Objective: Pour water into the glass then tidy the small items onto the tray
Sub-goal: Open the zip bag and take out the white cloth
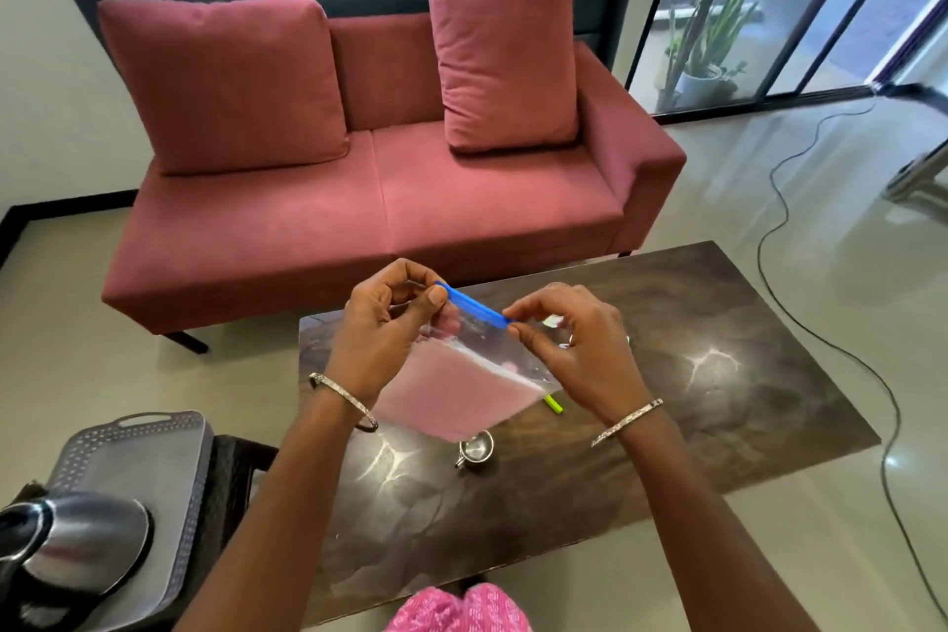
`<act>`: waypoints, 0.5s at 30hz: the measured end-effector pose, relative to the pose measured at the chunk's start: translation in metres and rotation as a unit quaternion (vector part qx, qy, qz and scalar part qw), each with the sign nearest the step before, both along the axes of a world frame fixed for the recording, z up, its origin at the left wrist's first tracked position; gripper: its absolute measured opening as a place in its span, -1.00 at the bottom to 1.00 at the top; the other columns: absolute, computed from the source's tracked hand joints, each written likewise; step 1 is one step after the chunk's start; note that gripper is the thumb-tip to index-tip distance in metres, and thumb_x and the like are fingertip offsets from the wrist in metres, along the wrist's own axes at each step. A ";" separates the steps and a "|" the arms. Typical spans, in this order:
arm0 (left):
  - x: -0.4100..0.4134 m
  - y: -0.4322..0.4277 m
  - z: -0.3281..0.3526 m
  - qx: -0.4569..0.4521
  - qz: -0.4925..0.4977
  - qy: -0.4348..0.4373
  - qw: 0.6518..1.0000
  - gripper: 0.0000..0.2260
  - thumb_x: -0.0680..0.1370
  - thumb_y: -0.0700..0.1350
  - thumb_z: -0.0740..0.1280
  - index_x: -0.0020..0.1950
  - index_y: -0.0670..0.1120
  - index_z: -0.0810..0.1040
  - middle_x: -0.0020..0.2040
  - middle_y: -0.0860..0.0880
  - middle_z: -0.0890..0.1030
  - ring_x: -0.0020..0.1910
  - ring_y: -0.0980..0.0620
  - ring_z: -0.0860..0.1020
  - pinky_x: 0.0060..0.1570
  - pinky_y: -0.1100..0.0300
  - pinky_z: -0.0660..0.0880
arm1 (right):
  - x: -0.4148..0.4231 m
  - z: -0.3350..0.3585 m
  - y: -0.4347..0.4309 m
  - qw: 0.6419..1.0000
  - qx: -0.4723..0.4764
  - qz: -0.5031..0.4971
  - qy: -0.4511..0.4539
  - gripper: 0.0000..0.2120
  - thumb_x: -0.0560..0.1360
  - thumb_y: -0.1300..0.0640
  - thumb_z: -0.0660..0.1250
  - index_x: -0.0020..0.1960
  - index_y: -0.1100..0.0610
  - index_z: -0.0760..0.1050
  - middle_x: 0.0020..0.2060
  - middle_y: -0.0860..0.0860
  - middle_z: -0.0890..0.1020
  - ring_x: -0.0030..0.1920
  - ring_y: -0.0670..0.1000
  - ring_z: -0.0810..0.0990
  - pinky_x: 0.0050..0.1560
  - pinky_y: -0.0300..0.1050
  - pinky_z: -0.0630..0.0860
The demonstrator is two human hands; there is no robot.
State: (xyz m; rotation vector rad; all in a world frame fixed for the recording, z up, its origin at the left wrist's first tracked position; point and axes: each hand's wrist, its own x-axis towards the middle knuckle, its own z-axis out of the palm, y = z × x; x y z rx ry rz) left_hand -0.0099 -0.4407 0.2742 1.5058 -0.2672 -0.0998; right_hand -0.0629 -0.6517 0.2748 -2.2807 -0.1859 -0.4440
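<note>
Two hands, the left hand and right hand, each pinch the blue zip of the clear bag above the surface; tidying judged in hand, bag next needs carrying to the tray.

Held-up zip bag covers one end of a yellow-green stick and the far rim of the steel cup; what the stick is, cannot tell. Small pale object sits mostly hidden behind the right hand, so it cannot be identified. Kettle is cut off by the left edge and hides the tray at its near corner; pink cloth is cut off by the bottom edge.
</note>
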 end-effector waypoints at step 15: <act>0.094 -0.006 -0.018 -0.012 0.057 0.019 0.998 -0.97 0.58 -0.25 0.33 -0.05 -0.18 0.54 -0.24 -0.19 0.63 -0.29 -0.09 0.63 -0.19 0.00 0.60 | 0.107 -0.027 0.006 0.991 0.050 0.057 0.106 -0.60 0.37 0.00 0.56 0.18 0.00 0.58 0.08 -0.14 0.61 0.07 -0.18 0.58 0.07 -0.35 0.48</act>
